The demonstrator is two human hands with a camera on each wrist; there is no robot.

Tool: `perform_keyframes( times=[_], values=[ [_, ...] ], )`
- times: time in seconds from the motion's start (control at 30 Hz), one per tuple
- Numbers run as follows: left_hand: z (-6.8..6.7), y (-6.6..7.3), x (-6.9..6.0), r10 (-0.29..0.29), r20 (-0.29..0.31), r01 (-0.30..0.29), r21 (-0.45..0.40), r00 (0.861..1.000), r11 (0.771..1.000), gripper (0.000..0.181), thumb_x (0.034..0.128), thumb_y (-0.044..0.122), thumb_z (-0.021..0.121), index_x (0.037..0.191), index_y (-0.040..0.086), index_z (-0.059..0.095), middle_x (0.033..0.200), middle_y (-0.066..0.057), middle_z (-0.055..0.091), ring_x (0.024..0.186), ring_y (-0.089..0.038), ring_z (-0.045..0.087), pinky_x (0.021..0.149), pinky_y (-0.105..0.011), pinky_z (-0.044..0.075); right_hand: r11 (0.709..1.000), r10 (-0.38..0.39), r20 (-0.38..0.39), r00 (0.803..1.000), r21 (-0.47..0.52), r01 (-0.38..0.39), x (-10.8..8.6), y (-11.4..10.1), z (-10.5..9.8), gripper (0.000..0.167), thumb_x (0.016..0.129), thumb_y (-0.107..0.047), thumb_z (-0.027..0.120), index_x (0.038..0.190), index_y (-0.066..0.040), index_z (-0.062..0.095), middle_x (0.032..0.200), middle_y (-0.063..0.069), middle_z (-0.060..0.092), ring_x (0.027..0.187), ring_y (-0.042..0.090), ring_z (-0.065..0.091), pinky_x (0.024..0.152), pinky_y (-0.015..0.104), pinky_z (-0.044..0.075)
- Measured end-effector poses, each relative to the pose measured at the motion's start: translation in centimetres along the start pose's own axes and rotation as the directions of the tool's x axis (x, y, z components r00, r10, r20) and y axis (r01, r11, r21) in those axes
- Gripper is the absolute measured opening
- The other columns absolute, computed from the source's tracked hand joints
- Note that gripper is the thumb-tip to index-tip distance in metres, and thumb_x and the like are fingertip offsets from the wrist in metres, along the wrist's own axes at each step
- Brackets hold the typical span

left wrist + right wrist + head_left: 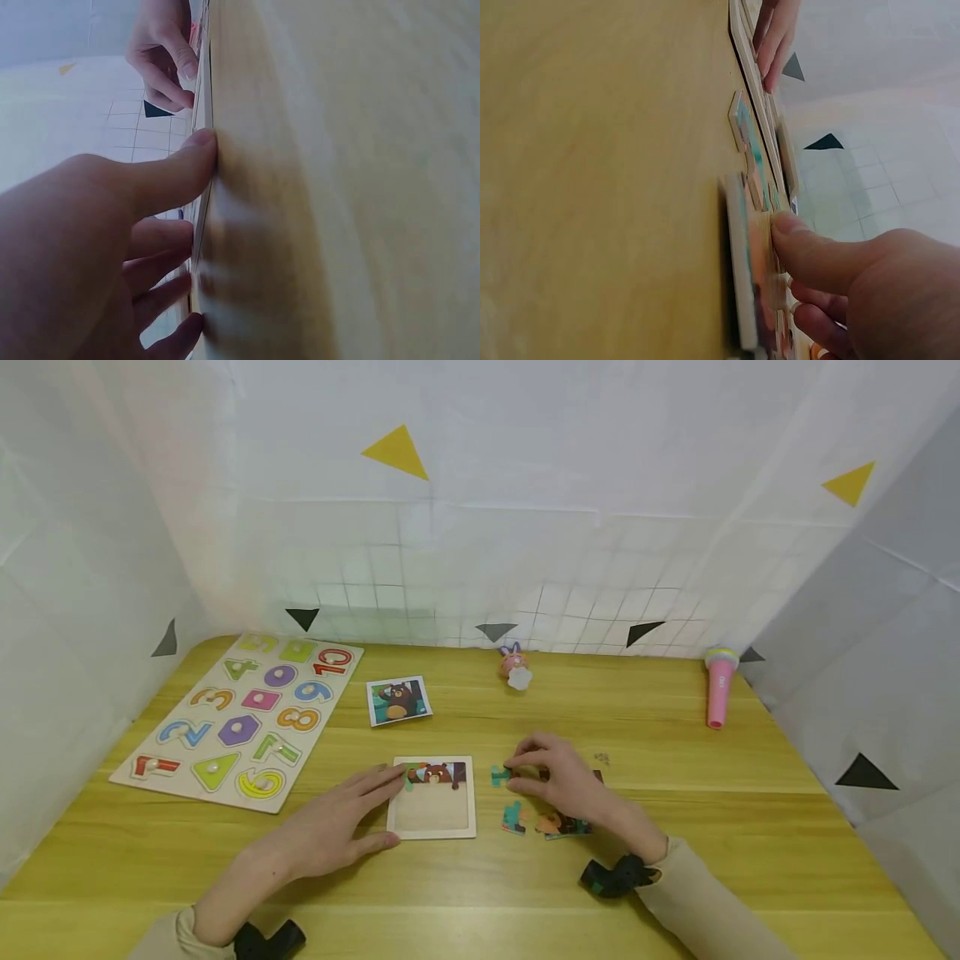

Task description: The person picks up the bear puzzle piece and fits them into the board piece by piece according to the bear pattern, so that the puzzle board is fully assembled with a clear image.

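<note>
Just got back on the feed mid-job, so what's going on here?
A person is working on a bear jigsaw. Their left hand rests against the left side of the wooden puzzle tray, while their right hand pinches a teal puzzle piece to the right of it. Bear-face pieces fill the tray's upper part; below them its bare base shows. More loose pieces lie near the right hand, and a bear picture card lies behind the tray.

The pale square tray (431, 811) lies flat, the left hand (327, 828) touching its left side, a bear's face (434, 773) across its far strip; rightward, the right hand (557, 777) pinches a turquoise piece (498, 776) near loose pieces (513, 817).
</note>
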State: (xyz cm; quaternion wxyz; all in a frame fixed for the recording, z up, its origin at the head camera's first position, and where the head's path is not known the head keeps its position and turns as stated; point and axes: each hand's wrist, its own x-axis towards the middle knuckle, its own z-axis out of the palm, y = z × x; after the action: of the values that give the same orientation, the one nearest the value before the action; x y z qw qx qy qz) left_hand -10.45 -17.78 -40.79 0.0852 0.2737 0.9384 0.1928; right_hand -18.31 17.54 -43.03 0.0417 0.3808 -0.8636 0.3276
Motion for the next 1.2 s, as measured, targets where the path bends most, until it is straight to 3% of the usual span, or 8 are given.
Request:
perform_keyframes(
  times=[0.23, 0.67, 1.0, 1.2],
  values=[
    [-0.17, -0.08, 0.02, -0.013, 0.006, 0.013, -0.022, 1.000, 1.000, 0.073, 0.0954, 0.051, 0.062, 0.156, 0.018, 0.038, 0.164, -0.004, 0.030, 0.145, -0.034, 0.037, 0.113, -0.056, 0.038, 0.998, -0.024, -0.002, 1.000, -0.057, 0.024, 0.20, -0.35, -0.12, 0.018, 0.087, -0.016, 0.078, 0.103, -0.009, 0.078, 0.102, 0.003, 0.065, 0.089, 0.018, 0.058, 0.072, 0.032, 0.050],
    [-0.14, -0.37, -0.16, -0.017, 0.022, 0.018, -0.066, 1.000, 0.998, 0.073, 0.0959, 0.055, 0.059, 0.157, 0.022, 0.035, 0.164, -0.002, 0.028, 0.145, -0.033, 0.037, 0.114, -0.057, 0.037, 0.989, -0.119, -0.020, 0.993, -0.088, 0.117, 0.19, 0.17, 0.45, 0.017, 0.089, -0.013, 0.074, 0.105, -0.007, 0.071, 0.105, 0.004, 0.063, 0.090, 0.017, 0.055, 0.076, 0.032, 0.045],
    [-0.25, -0.37, -0.17, 0.011, 0.007, -0.010, -0.052, 1.000, 0.999, 0.072, 0.0963, 0.054, 0.059, 0.156, 0.019, 0.037, 0.164, -0.003, 0.030, 0.145, -0.032, 0.038, 0.114, -0.055, 0.038, 0.994, -0.091, -0.033, 0.995, -0.064, 0.089, 0.09, -0.07, 0.31, 0.019, 0.092, -0.013, 0.071, 0.111, -0.009, 0.068, 0.106, 0.000, 0.065, 0.096, 0.014, 0.059, 0.085, 0.036, 0.050],
    [-0.27, -0.41, -0.13, 0.014, 0.010, -0.014, -0.053, 1.000, 0.999, 0.073, 0.0963, 0.055, 0.058, 0.156, 0.019, 0.037, 0.165, -0.001, 0.027, 0.146, -0.032, 0.036, 0.115, -0.055, 0.036, 0.997, -0.080, -0.001, 0.997, -0.004, 0.080, 0.33, -0.73, 0.10, 0.020, 0.096, -0.013, 0.067, 0.116, -0.008, 0.067, 0.106, -0.002, 0.068, 0.098, 0.011, 0.062, 0.085, 0.033, 0.055]
  ],
)
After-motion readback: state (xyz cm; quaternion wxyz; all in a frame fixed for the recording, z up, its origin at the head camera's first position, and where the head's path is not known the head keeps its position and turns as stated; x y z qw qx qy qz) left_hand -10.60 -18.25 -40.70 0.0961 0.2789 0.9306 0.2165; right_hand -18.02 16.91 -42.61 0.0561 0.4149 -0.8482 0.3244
